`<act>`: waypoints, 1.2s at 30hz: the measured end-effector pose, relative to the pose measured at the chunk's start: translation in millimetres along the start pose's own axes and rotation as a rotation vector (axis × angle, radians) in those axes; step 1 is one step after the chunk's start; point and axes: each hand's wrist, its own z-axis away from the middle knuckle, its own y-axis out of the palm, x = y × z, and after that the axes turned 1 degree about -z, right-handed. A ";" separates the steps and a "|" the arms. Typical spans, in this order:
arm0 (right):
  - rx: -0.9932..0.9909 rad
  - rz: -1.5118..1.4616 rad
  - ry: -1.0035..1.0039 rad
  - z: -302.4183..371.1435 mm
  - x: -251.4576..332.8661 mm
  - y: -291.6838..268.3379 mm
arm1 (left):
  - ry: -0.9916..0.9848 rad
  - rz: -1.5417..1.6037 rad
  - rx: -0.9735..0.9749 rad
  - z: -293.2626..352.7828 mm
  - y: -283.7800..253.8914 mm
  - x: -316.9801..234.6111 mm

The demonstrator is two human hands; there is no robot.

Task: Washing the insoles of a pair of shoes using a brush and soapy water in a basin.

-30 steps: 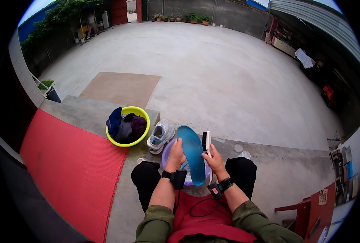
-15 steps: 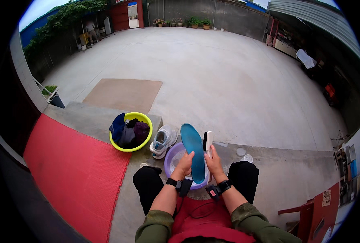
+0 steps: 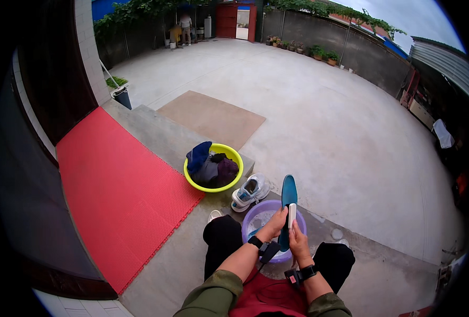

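My left hand (image 3: 274, 226) grips a blue shoe insole (image 3: 289, 189), which stands nearly upright and is seen almost edge-on. A white-backed scrubbing brush (image 3: 292, 214) is in my right hand (image 3: 299, 244), its fingers closed around the lower end. The brush lies along the insole's right side, and its bristles appear to touch it. Below both hands sits a purple basin (image 3: 245, 226) of sudsy water. A blue piece (image 3: 253, 232) shows at the left inside it, too little visible to name. White sneakers (image 3: 253, 191) stand just beyond the basin, on its left.
A yellow-green tub (image 3: 189, 179) of dark clothes (image 3: 216, 170) stands on the step's edge. Red matting (image 3: 123, 195) covers the floor at left. A brown mat (image 3: 213, 116) lies in the yard. Right of the basin is a round lid (image 3: 337, 233). A person (image 3: 186, 25) stands far off.
My view has swung left, so everything sits farther right in the picture. The insole has turned from showing its broad face to nearly edge-on, and the brush has come against it.
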 end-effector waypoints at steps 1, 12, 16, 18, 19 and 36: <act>0.006 -0.017 -0.018 12.8 2.6 2.8 | -0.019 -0.017 0.004 -3.9 -3.2 -0.6; -0.012 0.038 0.029 -6.2 -10.3 -1.6 | 0.114 -0.073 -0.028 -15.6 3.4 21.0; -0.003 -0.004 0.047 12.0 -20.7 1.1 | 0.063 -0.049 -0.045 -5.3 13.2 10.8; -0.023 -0.090 0.274 -13.0 -30.7 -12.6 | 0.057 -0.015 0.061 3.4 23.2 12.3; -0.063 -0.083 0.308 -29.6 -37.7 -17.2 | 0.083 -0.002 0.084 11.8 31.9 10.4; 0.013 0.094 0.073 -35.9 1.1 -6.3 | 0.073 0.201 0.069 3.2 -0.7 -7.3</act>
